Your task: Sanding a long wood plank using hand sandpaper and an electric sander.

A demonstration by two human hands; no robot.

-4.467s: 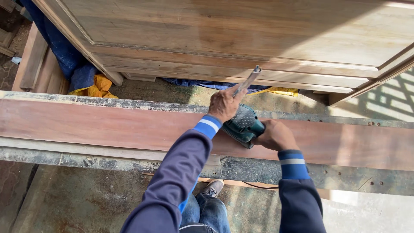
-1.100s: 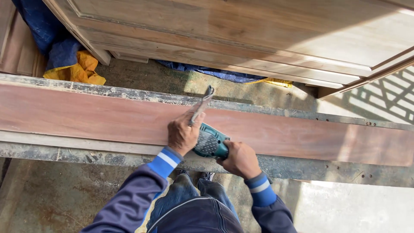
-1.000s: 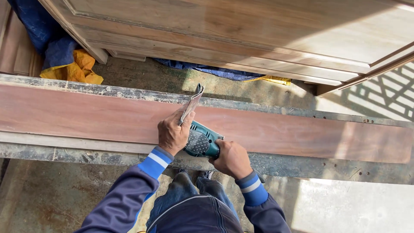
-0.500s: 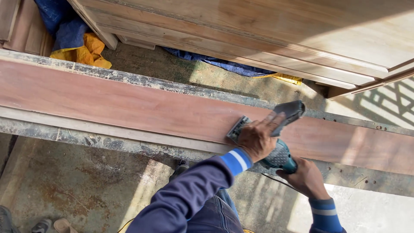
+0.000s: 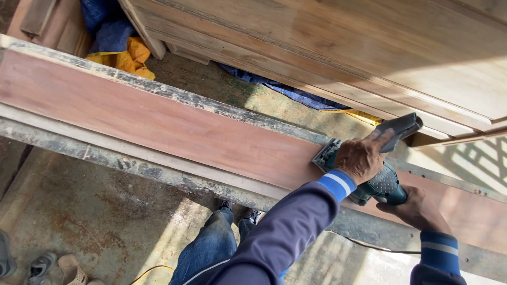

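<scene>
A long reddish wooden plank (image 5: 158, 124) lies across a grimy metal frame (image 5: 132, 166). A teal electric sander (image 5: 383, 184) rests on the plank toward its right end, its flat pad (image 5: 325, 154) showing at the left. My left hand (image 5: 362, 158) presses down on the sander's front and pinches a strip of grey sandpaper (image 5: 401, 126) that curls up from it. My right hand (image 5: 414, 208) grips the sander's rear handle. Both sleeves are dark blue with striped cuffs.
A large pale wooden panelled door (image 5: 343, 47) leans beyond the plank. Blue and yellow tarpaulin (image 5: 124, 50) is bunched at the upper left. Sandals (image 5: 58, 266) lie on the stained concrete floor at the lower left. A black cable (image 5: 369, 245) trails below the frame.
The sander and both hands have travelled right along the plank, from its middle to near its right end. The sandpaper strip now lies flatter, under my left fingers.
</scene>
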